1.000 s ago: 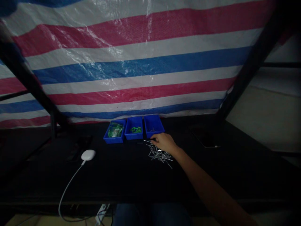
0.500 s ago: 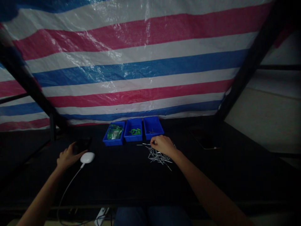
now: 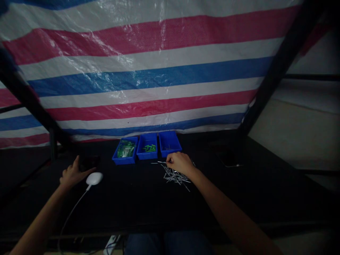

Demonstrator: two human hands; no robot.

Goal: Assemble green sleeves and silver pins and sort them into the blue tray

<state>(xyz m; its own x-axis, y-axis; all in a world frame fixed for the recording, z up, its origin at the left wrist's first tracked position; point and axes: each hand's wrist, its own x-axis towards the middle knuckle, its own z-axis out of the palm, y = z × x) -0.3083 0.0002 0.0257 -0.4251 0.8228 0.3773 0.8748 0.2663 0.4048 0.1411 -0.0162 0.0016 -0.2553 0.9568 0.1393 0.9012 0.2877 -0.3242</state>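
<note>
My right hand point(image 3: 180, 163) is closed in a pinch above a pile of thin silvery metal rods point(image 3: 175, 176). One rod point(image 3: 161, 162) shows just left of its fingertips; I cannot tell whether they grip it. Behind this hand stands a blue bin point(image 3: 170, 140) with a few thin rods inside. My left hand point(image 3: 72, 174) is open, fingers spread, resting on the black table. Its thumb reaches towards a rounded white device point(image 3: 95, 178) with a white cable. A dark flat object point(image 3: 90, 162) lies beyond that hand, hard to make out.
Left of the rod bin are a blue bin point(image 3: 140, 156) with small green pieces and another blue bin point(image 3: 114, 157) holding a green, clear-wrapped bundle. A dark phone-like slab point(image 3: 230, 159) lies to the right. Striped sheeting point(image 3: 148, 81) hangs behind, between dark posts.
The whole view has shifted slightly, so everything sits a little further left. My left index finger is raised more. The right hand stays pinched over the rods.
</note>
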